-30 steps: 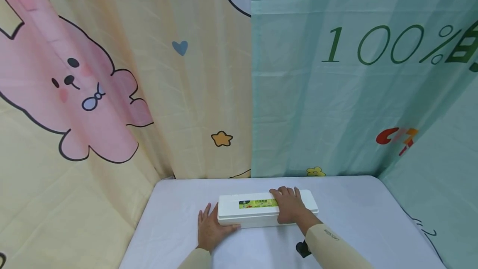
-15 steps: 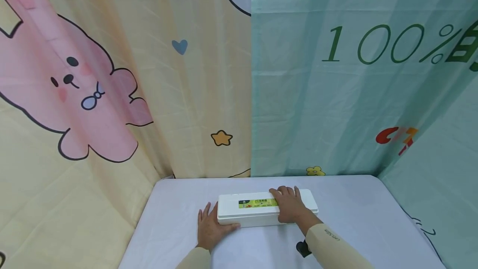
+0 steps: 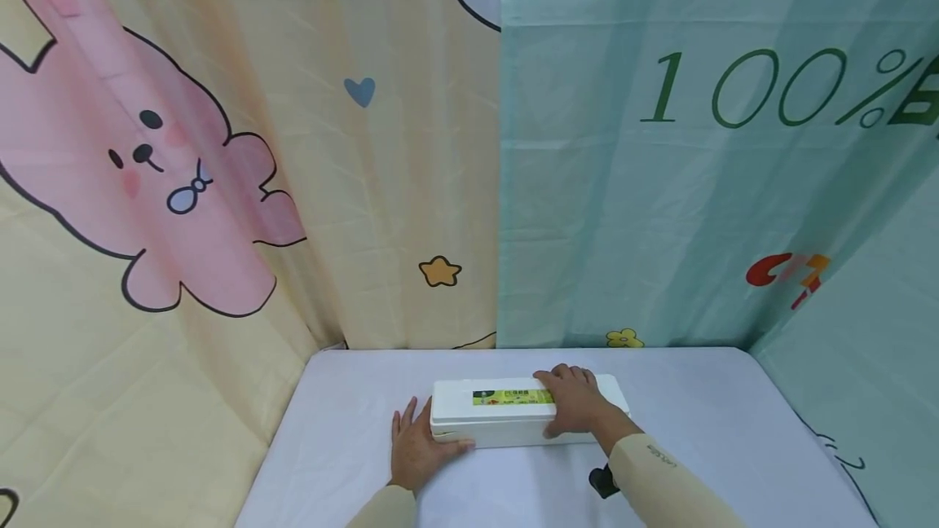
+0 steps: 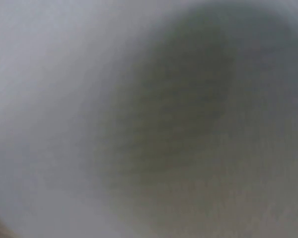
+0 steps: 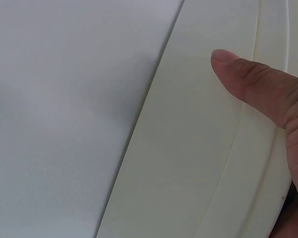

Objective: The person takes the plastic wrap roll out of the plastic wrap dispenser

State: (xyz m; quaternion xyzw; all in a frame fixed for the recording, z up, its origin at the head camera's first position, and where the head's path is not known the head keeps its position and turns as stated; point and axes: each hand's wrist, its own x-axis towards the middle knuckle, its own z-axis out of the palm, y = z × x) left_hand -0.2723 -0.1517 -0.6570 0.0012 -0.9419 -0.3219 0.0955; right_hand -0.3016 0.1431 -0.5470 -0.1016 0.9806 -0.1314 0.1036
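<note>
A long white plastic storage box (image 3: pixel 506 434) lies on the table in the head view, its lid (image 3: pixel 453 404) on top with a yellow-green printed label (image 3: pixel 512 398). My right hand (image 3: pixel 579 404) grips the lid near its right part, fingers over the top and thumb down the front. In the right wrist view the thumb (image 5: pixel 253 82) lies across the ridged seam onto the smooth side wall. At the box's left end rests my left hand (image 3: pixel 420 451), fingers spread and fairly straight, thumb along the lower front. The left wrist view is only a grey blur.
The box stands on a table with a white cover (image 3: pixel 352 406). A black heart shape (image 3: pixel 603 481) shows beside the right sleeve (image 3: pixel 660 479). Behind the table hang a cream curtain (image 3: pixel 396 186) with a pink rabbit print and a green curtain (image 3: pixel 572 186) with lettering.
The view has shifted slightly. The lid's left front edge sits a little higher, with a narrow line beneath it. My right hand has shifted slightly on the lid; the left stays in place.
</note>
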